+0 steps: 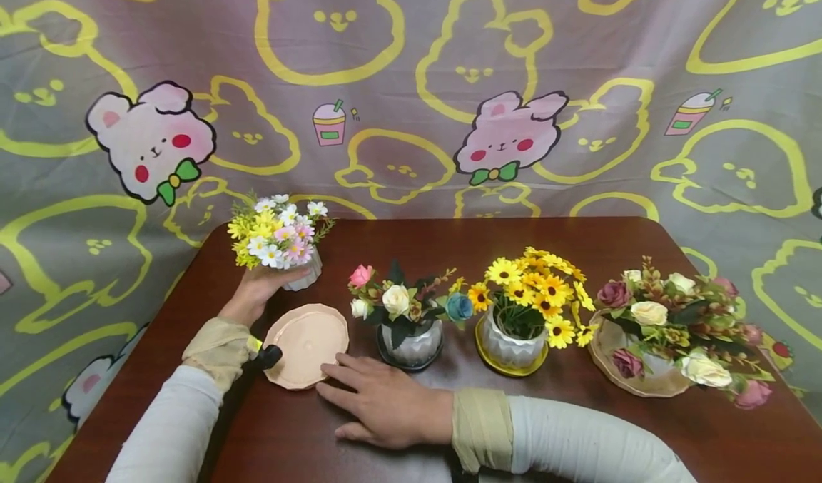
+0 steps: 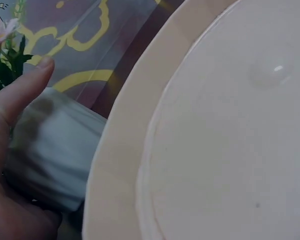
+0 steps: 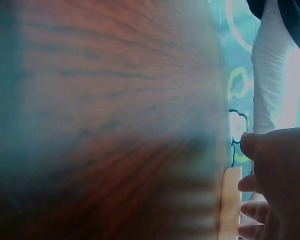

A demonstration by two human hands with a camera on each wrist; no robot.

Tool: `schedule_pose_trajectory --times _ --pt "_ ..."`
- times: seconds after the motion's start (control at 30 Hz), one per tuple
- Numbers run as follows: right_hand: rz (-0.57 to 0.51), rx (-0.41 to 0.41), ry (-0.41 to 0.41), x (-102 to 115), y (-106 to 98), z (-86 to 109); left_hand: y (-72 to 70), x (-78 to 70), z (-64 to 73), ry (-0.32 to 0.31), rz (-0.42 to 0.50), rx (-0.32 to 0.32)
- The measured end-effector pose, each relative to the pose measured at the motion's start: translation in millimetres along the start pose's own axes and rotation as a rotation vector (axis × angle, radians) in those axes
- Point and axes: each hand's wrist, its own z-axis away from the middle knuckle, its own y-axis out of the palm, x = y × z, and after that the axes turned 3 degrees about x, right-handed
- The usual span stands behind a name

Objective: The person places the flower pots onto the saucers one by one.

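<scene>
At the back left, my left hand [image 1: 255,290] grips the white ribbed pot [image 1: 308,272] of artificial daisies [image 1: 282,232] in white, pink and yellow. In the left wrist view the thumb lies along the pot [image 2: 55,145], and the other fingers pass low around it, partly hidden. A peach saucer [image 1: 308,344] with a faceted rim lies on the table just in front, bare on top. My right hand [image 1: 394,406] has its fingers spread, with fingertips right at the saucer's near right rim. The right wrist view shows those fingers beside the saucer's edge [image 3: 230,200].
Right of the saucer stands a rose pot [image 1: 411,344] on a dark saucer. Farther along are yellow daisies [image 1: 533,290] in a pot on a yellow saucer [image 1: 510,370], then mauve and cream roses [image 1: 681,326] over a peach saucer [image 1: 616,369]. A patterned curtain [image 1: 398,112] hangs behind the brown table [image 1: 282,433].
</scene>
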Motion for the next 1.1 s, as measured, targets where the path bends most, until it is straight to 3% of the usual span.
schedule_pose_trajectory --times 0.2,0.43,0.9,1.1 --pt "0.023 0.001 0.019 0 2 -1.0 3.4 3.3 -7.9 0.067 0.033 -0.051" --pt "0.038 0.002 0.029 1 3 -1.9 4.1 5.8 -11.9 0.043 0.005 -0.111" --pt "0.047 0.0 0.049 3 4 -3.3 2.7 9.9 -13.8 0.038 0.092 -0.244" --pt "0.062 -0.015 0.053 1 4 -3.0 -2.3 9.7 -13.0 0.046 0.094 -0.265"
